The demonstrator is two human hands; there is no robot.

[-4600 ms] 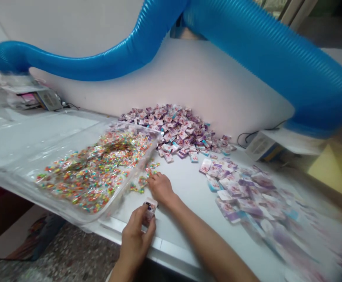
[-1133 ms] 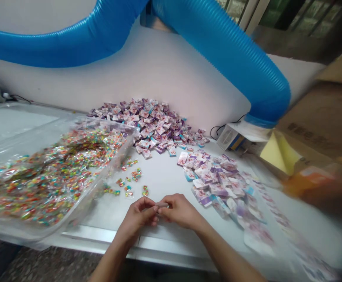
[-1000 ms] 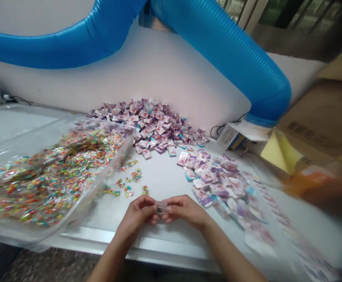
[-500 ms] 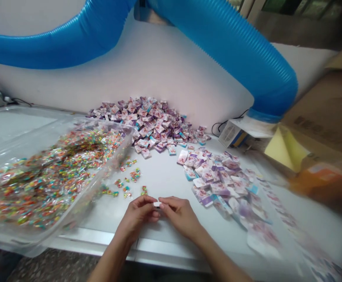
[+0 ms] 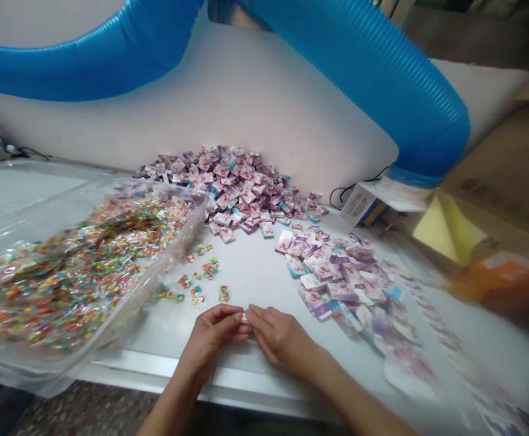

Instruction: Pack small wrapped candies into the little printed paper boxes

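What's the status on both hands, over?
Left hand and right hand pinch one small packet between fingertips. Loose candy packs just beyond, purple packets at right, neither touching hands.

You can read nothing here: print on the cardboard box (image 5: 482, 184) at right and the purple packets (image 5: 241, 188) is blurred.

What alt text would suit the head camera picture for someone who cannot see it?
Two bare hands, left hand and right hand, pinch a small packet between them over a white table. A clear tray of colourful sweets sits left; purple packets lie heaped behind, under a blue hose.
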